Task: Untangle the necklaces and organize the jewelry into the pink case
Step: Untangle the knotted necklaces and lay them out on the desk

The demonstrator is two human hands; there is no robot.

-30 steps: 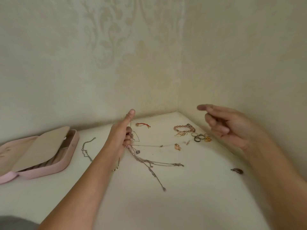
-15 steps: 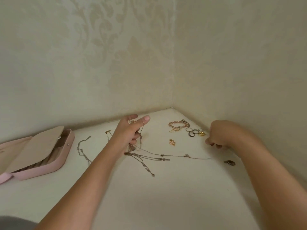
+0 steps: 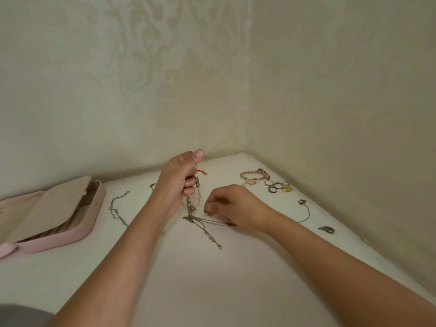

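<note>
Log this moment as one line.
left hand: holding tangled necklaces up | right hand: curled at chain end | pink case: open

Soft, even, warm light; faint shadows under both forearms on the table (image 3: 212, 291); wide-angle bending at edges; fine chains slightly blurred.

Tangled silver necklaces (image 3: 198, 218) hanging onto white table, pink case (image 3: 77, 230) open at left

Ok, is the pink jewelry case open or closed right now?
Open. The pink case has its lid folded back to the left, and a beige inner flap stands tilted up over the visible compartments.
</note>
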